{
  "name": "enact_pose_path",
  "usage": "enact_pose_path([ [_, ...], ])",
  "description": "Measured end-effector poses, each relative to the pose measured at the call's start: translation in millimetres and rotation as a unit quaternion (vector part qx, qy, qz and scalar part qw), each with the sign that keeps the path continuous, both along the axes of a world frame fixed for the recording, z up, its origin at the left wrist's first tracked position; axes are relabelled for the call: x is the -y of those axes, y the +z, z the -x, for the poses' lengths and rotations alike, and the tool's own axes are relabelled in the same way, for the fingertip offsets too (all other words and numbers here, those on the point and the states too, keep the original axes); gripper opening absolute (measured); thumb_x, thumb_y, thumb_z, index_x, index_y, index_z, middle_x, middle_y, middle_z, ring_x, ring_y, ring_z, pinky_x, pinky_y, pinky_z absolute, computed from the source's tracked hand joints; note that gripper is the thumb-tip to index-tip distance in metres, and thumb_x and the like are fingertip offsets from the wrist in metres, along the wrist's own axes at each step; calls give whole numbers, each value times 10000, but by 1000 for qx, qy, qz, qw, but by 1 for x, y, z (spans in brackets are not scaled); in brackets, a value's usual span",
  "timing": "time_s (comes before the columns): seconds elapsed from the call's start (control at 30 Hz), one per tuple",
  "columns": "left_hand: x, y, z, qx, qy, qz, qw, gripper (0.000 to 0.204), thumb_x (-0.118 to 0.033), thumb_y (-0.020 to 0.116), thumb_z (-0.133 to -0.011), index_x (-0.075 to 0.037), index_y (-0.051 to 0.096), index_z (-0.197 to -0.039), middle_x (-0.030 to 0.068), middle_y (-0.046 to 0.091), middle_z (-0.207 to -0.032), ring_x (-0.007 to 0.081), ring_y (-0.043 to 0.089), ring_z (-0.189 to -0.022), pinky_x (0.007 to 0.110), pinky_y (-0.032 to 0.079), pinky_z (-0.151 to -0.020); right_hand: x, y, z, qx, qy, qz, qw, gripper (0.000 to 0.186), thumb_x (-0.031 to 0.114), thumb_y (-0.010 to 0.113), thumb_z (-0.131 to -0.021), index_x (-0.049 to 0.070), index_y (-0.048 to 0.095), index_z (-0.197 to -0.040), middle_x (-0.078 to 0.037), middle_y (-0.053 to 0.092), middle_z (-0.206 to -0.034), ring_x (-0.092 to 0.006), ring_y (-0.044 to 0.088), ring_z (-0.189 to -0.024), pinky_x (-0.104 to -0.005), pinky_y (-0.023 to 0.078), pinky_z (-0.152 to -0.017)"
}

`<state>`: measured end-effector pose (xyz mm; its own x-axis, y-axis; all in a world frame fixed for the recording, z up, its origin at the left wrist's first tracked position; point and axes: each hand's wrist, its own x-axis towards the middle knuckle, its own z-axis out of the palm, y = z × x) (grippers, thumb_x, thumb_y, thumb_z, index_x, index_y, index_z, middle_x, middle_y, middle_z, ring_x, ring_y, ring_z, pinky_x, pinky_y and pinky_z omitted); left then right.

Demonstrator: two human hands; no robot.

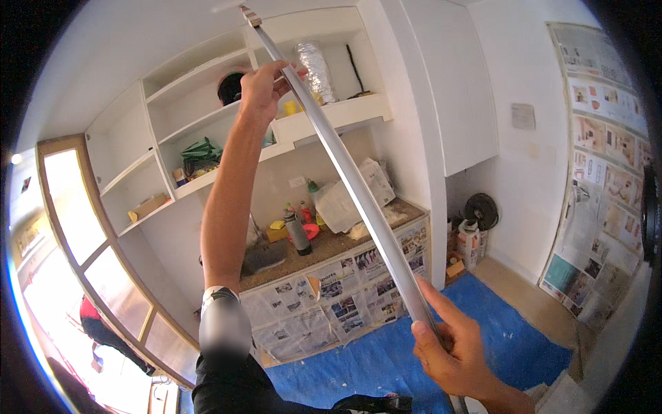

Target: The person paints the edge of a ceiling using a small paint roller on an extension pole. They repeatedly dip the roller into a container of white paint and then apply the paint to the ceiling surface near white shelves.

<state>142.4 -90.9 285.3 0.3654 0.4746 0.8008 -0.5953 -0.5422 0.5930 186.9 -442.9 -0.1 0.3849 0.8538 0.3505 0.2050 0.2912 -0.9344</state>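
A long silver-grey pole [348, 176] slants up and to the left across the view, from low right to the ceiling. Fixed at its top end is a small brown-and-white striped piece [250, 16], too small to name, close to the white ceiling. Raised high, my left hand [265, 90] is closed round the upper part of the pole. Lower down, my right hand [452, 345] grips the pole with the thumb along its near side. The pole's bottom end runs out of the picture behind my right hand.
White open shelves [200, 76] hold a foil-wrapped roll [315, 72] and green cloth [201, 153]. Below, a counter [265, 276] fronted with newspaper carries a grey bottle [296, 231]. A blue sheet [496, 324] covers floor. A black fan [481, 210] stands right. Outside the window frame [114, 255] is a person [110, 334].
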Motion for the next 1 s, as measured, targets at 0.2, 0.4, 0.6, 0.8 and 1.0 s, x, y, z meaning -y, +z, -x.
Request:
enact_pose_path([
  [0.2,-112,8,-23,-19,14,11,1000,326,-70,539,-870,158,455,-1086,233,580,-1056,323,644,-909,352,563,-798,-121,4,-28,30,2,-41,999,514,113,528,-915,4,354,-1387,-103,641,-835,-38,491,-606,-229,416,-514],
  [0.4,-189,18,-37,-33,36,28,998,291,-56,544,-868,157,486,-1057,229,587,-1041,320,644,-913,351,563,-798,-205,3,-43,47,11,-126,991,504,130,492,-945,27,324,-1408,-100,593,-901,-42,487,-567,-208,410,-480],
  [0.6,-217,20,-43,-35,43,26,998,268,-60,545,-869,153,508,-1028,224,593,-1034,317,645,-911,354,562,-797,-232,6,-52,32,15,-95,995,503,119,513,-928,-7,348,-1387,-120,639,-863,-52,511,-638,-236,437,-537],
  [0.8,-213,24,-41,-41,42,27,998,282,-65,551,-868,157,509,-1037,225,593,-1044,313,643,-918,345,560,-794,-237,7,-54,-5,45,-87,995,517,98,517,-919,15,342,-1399,-47,601,-747,-35,482,-602,-228,417,-513],
  [1.0,-148,-1,-30,-7,-7,-16,1000,226,-46,552,-850,149,519,-960,222,596,-957,307,660,-880,332,572,-738,-169,-4,-44,-62,24,12,998,538,78,549,-888,30,363,-1391,-76,647,-823,-72,531,-547,-246,440,-510],
])
